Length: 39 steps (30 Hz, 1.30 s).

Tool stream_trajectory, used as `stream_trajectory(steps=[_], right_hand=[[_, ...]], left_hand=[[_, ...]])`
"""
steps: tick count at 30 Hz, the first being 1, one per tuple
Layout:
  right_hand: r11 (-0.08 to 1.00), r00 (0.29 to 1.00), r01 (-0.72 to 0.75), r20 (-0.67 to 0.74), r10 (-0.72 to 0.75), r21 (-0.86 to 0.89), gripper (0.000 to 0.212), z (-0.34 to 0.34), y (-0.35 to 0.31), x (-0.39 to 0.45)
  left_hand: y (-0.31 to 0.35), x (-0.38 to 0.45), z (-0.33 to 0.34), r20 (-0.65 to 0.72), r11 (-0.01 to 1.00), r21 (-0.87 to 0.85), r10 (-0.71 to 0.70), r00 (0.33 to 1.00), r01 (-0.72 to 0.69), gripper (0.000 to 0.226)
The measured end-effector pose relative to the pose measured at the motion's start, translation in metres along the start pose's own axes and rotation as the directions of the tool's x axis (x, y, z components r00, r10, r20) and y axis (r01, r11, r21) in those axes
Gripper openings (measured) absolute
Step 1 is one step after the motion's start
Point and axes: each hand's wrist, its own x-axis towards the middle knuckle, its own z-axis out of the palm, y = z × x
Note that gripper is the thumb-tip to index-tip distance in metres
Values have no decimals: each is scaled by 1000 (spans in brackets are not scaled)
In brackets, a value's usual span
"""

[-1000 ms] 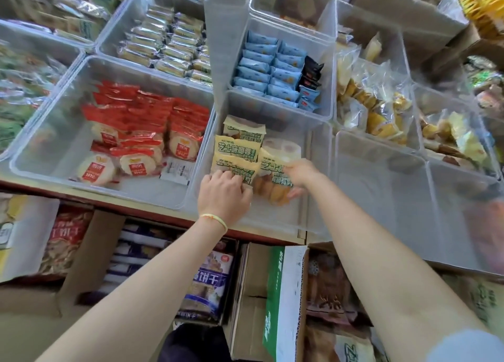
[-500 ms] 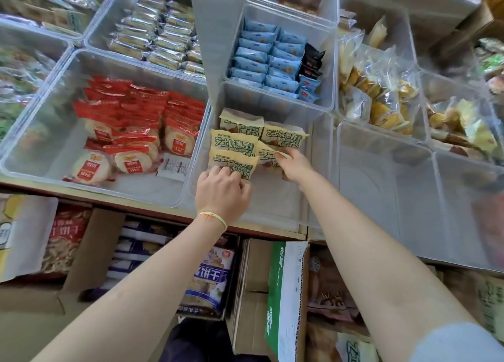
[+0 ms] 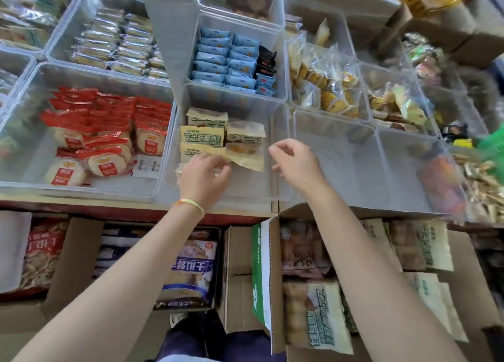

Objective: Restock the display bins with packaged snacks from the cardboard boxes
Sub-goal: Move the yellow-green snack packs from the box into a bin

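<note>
Snack packets [image 3: 202, 138] in bin [image 3: 278, 171]; boxes [image 3: 240, 280] below

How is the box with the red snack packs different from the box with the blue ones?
The bin of red packs is wide, with bare floor showing; the bin of blue packs is narrower and nearly full. The red packs show round cakes; the blue packs are small rectangles in neat rows. Both bins are clear plastic.

I see the cream-and-green snack packets [image 3: 202, 141] lying flat in two short rows inside the clear display bin [image 3: 245, 192], the nearest under my left hand [image 3: 203, 177]. Below my wrists, the open cardboard box [image 3: 245, 301] holds more of the same packets [image 3: 316, 318].
</note>
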Motion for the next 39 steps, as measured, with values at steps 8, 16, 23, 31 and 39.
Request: stream_trajectory(steps=[8,16,23,31,39], right_hand=[[961,962,-274,10,274,48,29,-40,96,-143],[687,843,-429,14,538,-587,62,-20,142,-187],[831,941,-320,-54,333,-456,9,-26,135,-195],[950,981,-192,-89,175,-246,22,-58,104,-199],[975,959,-74,-282,12,-211,26,-57,91,-177]], left_hand=[[104,-94,29,261,917,-93,398,879,-388,24],[103,-124,64,772,687,405,97,628,-603,33],[101,-131,65,860,923,119,89,503,-366,40],[104,-127,58,814,979,-45,152,561,-200,29],[100,-113,41,601,972,-202,222,767,-123,16]])
